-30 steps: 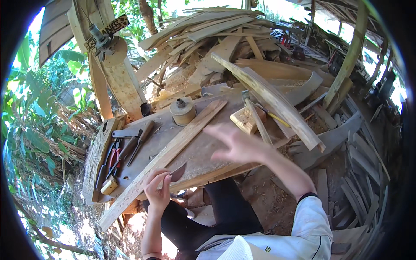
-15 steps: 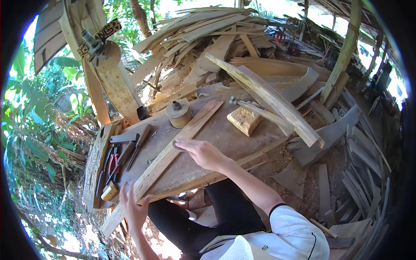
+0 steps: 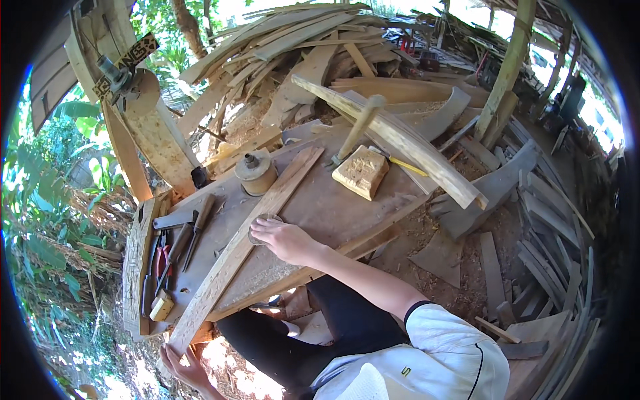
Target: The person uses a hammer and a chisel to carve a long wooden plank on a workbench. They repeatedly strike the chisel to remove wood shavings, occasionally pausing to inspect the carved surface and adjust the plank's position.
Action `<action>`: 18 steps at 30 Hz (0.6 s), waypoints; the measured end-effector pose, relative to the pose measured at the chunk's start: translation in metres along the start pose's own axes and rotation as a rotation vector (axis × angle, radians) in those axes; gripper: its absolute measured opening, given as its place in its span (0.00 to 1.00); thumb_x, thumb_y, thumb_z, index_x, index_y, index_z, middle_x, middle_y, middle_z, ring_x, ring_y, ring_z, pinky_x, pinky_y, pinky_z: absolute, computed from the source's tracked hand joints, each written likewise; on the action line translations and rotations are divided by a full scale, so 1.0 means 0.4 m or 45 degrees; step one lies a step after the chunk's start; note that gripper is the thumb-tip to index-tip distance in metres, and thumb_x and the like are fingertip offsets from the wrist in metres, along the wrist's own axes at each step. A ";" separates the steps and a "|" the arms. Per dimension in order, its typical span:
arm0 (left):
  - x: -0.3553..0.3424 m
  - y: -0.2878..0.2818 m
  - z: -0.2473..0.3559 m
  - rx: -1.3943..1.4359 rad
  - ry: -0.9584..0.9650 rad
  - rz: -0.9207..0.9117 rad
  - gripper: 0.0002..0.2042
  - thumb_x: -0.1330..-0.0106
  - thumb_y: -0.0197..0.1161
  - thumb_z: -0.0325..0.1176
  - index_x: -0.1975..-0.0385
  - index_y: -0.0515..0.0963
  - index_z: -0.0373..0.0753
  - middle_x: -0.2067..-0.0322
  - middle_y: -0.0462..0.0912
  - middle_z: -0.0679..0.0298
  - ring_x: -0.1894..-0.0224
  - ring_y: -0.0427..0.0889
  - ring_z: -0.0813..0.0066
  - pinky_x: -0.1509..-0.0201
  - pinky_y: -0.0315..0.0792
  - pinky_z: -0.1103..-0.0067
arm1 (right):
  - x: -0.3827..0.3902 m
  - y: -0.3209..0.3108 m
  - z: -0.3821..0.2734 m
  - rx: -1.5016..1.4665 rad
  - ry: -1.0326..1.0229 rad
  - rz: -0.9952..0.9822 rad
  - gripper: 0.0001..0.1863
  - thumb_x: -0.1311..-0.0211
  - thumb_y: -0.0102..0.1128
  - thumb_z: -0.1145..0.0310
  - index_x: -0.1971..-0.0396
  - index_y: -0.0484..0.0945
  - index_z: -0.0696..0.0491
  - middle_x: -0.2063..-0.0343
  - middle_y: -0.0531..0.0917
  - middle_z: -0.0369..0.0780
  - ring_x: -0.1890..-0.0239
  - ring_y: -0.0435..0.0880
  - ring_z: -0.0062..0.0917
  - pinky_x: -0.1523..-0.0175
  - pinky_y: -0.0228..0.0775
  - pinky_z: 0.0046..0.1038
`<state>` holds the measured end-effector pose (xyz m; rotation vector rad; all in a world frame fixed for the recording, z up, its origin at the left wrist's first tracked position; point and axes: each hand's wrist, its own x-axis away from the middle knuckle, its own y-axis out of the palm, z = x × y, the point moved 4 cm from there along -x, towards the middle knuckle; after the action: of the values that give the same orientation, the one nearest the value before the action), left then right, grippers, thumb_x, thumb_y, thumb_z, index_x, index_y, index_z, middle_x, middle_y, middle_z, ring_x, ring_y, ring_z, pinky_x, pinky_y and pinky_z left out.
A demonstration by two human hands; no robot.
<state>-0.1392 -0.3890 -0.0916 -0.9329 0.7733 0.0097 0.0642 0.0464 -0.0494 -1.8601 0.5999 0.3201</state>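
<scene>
My right hand (image 3: 283,241) lies near the middle of the frame, its grip shut on a thin, dull round piece (image 3: 268,218), which I hold flat against the upper face of a long, narrow plank (image 3: 230,268). The plank runs on a slant across the counter (image 3: 313,207), from just above the centre down to the lower left, where its end juts out past the counter's edge. My left hand (image 3: 187,370) is down there at that end, fingers spread and partly curled, the thumb near the wood — whether that grip closes on the plank or only touches it, I cannot tell. Just beside the plank, left of and above my right hand, stands a round, pale canister (image 3: 256,177) with a dark stub on top. Toward the left of the frame lie pliers with red handles (image 3: 162,260), a flat metal blade (image 3: 175,219) and a small wood block (image 3: 161,308), near the counter's left edge. Right of the plank sits a carved block (image 3: 362,173), with a hammer (image 3: 360,130) next to it — its pale handle slants toward the upper right. A yellow stick (image 3: 407,165) lies just right of that block, near a heavy beam (image 3: 400,143). Across the top of the frame rises a pile of boards (image 3: 300,40).
</scene>
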 end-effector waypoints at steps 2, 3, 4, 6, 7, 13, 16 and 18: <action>0.003 0.001 -0.020 -0.160 0.062 0.052 0.31 0.39 0.74 0.39 0.38 0.76 0.30 0.36 0.75 0.50 0.30 0.68 0.48 0.27 0.63 0.54 | -0.002 -0.005 -0.002 -0.037 0.010 0.004 0.21 0.29 0.55 0.70 0.39 0.78 0.58 0.35 0.77 0.46 0.30 0.72 0.37 0.24 0.61 0.39; 0.000 0.003 -0.020 -0.253 0.129 0.076 0.33 0.40 0.74 0.45 0.39 0.76 0.31 0.37 0.76 0.51 0.30 0.67 0.49 0.27 0.61 0.51 | -0.002 -0.003 0.002 -0.028 0.011 0.009 0.20 0.28 0.55 0.69 0.39 0.78 0.58 0.35 0.77 0.46 0.30 0.72 0.37 0.24 0.61 0.39; 0.001 0.004 -0.027 -0.247 0.104 0.058 0.34 0.40 0.74 0.47 0.39 0.76 0.31 0.37 0.76 0.51 0.30 0.68 0.49 0.27 0.61 0.52 | -0.002 0.000 0.004 -0.019 0.011 0.014 0.20 0.28 0.55 0.69 0.40 0.78 0.58 0.36 0.78 0.46 0.30 0.72 0.37 0.25 0.62 0.39; 0.001 -0.007 -0.044 -0.243 0.055 0.022 0.35 0.41 0.74 0.50 0.39 0.76 0.31 0.38 0.76 0.51 0.31 0.68 0.49 0.27 0.62 0.52 | -0.004 0.001 0.005 -0.035 0.023 0.014 0.19 0.27 0.53 0.69 0.41 0.79 0.59 0.36 0.78 0.47 0.30 0.72 0.39 0.25 0.62 0.39; 0.002 -0.005 -0.057 -0.195 0.035 0.028 0.36 0.41 0.74 0.52 0.39 0.76 0.31 0.39 0.77 0.52 0.32 0.69 0.49 0.28 0.63 0.53 | -0.006 0.000 0.002 -0.060 0.034 0.008 0.19 0.28 0.52 0.69 0.42 0.79 0.60 0.36 0.78 0.48 0.30 0.72 0.39 0.25 0.62 0.39; -0.005 -0.051 -0.093 -0.226 -0.020 -0.017 0.36 0.44 0.77 0.47 0.39 0.76 0.30 0.38 0.76 0.51 0.34 0.71 0.49 0.30 0.67 0.56 | -0.007 0.004 0.004 -0.067 0.057 0.017 0.18 0.28 0.54 0.69 0.43 0.80 0.59 0.37 0.79 0.47 0.31 0.73 0.39 0.25 0.63 0.40; -0.009 -0.065 -0.123 -0.157 -0.027 -0.060 0.37 0.47 0.79 0.49 0.42 0.77 0.29 0.42 0.76 0.51 0.38 0.73 0.49 0.33 0.68 0.58 | -0.009 0.004 0.003 -0.086 0.055 0.028 0.18 0.27 0.52 0.69 0.44 0.80 0.60 0.38 0.79 0.48 0.32 0.74 0.41 0.26 0.63 0.40; -0.012 -0.085 -0.141 -0.104 -0.041 -0.121 0.38 0.49 0.80 0.50 0.42 0.78 0.29 0.45 0.77 0.51 0.40 0.75 0.50 0.34 0.69 0.59 | -0.008 -0.003 0.001 -0.117 0.062 0.039 0.18 0.27 0.51 0.68 0.45 0.80 0.61 0.39 0.79 0.50 0.32 0.74 0.42 0.26 0.63 0.40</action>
<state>-0.1651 -0.4493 -0.0842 -1.0442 0.7022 -0.0271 0.0622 0.0478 -0.0472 -1.9532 0.6568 0.3284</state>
